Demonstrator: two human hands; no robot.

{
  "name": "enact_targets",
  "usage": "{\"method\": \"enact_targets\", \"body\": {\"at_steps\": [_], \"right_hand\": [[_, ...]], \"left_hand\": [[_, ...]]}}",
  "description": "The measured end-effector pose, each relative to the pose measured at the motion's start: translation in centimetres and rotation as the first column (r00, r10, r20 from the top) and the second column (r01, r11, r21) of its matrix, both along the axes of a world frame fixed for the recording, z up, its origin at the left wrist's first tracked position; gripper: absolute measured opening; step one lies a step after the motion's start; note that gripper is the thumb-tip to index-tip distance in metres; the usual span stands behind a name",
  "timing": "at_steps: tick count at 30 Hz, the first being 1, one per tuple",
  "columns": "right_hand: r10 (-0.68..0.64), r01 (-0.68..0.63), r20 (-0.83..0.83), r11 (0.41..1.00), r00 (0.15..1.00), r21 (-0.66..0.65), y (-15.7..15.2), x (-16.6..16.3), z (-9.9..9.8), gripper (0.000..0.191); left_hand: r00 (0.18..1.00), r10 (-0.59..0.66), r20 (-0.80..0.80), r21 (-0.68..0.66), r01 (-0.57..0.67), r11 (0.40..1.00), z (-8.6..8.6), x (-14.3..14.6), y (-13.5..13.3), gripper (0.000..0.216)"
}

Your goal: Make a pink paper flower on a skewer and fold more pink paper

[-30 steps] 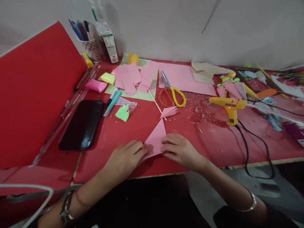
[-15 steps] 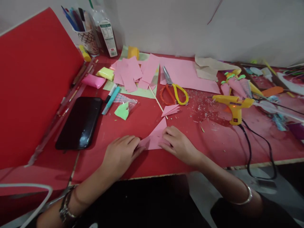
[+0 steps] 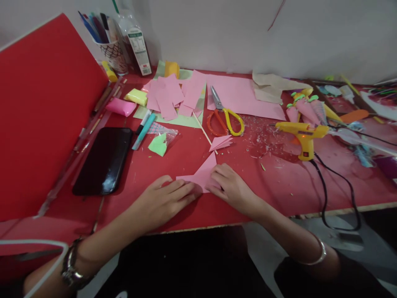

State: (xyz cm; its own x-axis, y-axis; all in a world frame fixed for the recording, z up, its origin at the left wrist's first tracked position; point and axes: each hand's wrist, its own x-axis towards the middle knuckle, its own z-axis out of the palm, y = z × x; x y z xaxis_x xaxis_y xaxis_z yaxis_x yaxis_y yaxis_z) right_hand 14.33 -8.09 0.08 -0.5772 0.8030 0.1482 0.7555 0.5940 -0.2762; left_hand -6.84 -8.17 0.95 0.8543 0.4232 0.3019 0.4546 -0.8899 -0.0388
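Observation:
A folded piece of pink paper [image 3: 203,176] lies on the red table near its front edge, one pointed corner aimed away from me. My left hand [image 3: 169,198] rests over its left part, fingers stretched out and lying on the fold. At the right end, my right hand [image 3: 232,186] grips the paper with curled fingers and thumb; the part under them is hidden. Just beyond the point lies a small pleated pink paper piece [image 3: 221,142] beside a thin stick [image 3: 203,130]. Scissors [image 3: 226,118] with red and yellow handles lie behind that.
A black phone [image 3: 104,161] lies on the left, near two markers [image 3: 144,129]. Pink strips [image 3: 169,97] are heaped at the back. On the right stands a yellow glue gun [image 3: 305,134] with its black cord [image 3: 324,203] looping over the table edge. A bottle [image 3: 138,47] stands by the wall.
My left hand has slid to the right along the paper and its fingers have straightened, baring the paper's left end. My right hand has hardly moved.

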Motion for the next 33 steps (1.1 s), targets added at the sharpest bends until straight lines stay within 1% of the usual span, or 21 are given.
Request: {"method": "enact_targets", "body": {"at_steps": [3,5,7,9,11,13,15,17,20,22,25,29,33], "right_hand": [[0.011,-0.011,-0.024,1.0,1.0,0.002,-0.1,0.0,0.0,0.022],[-0.018,0.018,-0.075,1.0,0.997,-0.001,-0.2,0.0,-0.1,0.021],[-0.063,0.062,-0.101,0.998,0.993,-0.015,-0.4,0.0,0.0,0.028],[-0.065,0.065,-0.065,0.998,0.996,-0.001,-0.8,0.1,0.1,0.032],[0.018,-0.019,0.005,0.996,1.0,0.083,-1.1,0.2,0.2,0.033],[0.127,-0.138,0.075,0.976,0.989,0.17,-1.3,0.3,0.3,0.037],[0.204,-0.226,0.125,0.953,0.971,0.2,-1.4,0.3,0.3,0.038],[0.247,-0.273,0.157,0.945,0.956,0.182,-1.4,0.1,0.2,0.036],[0.261,-0.286,0.165,0.947,0.951,0.148,-1.1,-0.1,0.1,0.032],[0.25,-0.267,0.134,0.955,0.959,0.129,-1.0,-0.1,0.2,0.03],[0.234,-0.24,0.082,0.969,0.969,0.067,-1.1,0.5,0.3,0.029],[0.19,-0.19,0.046,0.982,0.981,-0.002,-1.4,2.0,0.4,0.028],[0.116,-0.115,0.022,0.992,0.993,-0.052,-1.8,3.6,0.4,0.028]], "left_hand": [[1.0,0.009,-0.005,-0.025,-0.009,1.0,-0.4,-0.7,-0.1,0.041],[0.999,0.042,0.005,-0.041,-0.042,0.998,-0.9,-1.5,-0.3,0.04],[0.996,0.085,0.013,-0.068,-0.084,0.994,-1.3,-2.2,-0.6,0.04],[0.994,0.111,0.003,-0.114,-0.11,0.987,-1.5,-2.7,-1.0,0.035],[0.994,0.107,-0.037,-0.165,-0.112,0.98,-1.6,-3.1,-1.3,0.034],[0.992,0.092,-0.081,-0.198,-0.107,0.974,-1.5,-3.3,-1.5,0.045],[0.991,0.087,-0.105,-0.216,-0.108,0.97,-1.5,-3.4,-1.6,0.051],[0.99,0.097,-0.106,-0.227,-0.119,0.967,-1.5,-3.4,-1.6,0.051],[0.989,0.109,-0.1,-0.24,-0.13,0.962,-1.7,-3.4,-1.6,0.05],[0.989,0.114,-0.093,-0.243,-0.134,0.961,-1.8,-3.4,-1.6,0.05],[0.988,0.124,-0.089,-0.244,-0.143,0.959,-1.9,-3.4,-1.7,0.048],[0.988,0.123,-0.093,-0.243,-0.142,0.959,-1.8,-3.5,-1.9,0.046],[0.991,0.117,-0.065,-0.229,-0.129,0.965,-1.6,-4.0,-1.7,0.043]]}}
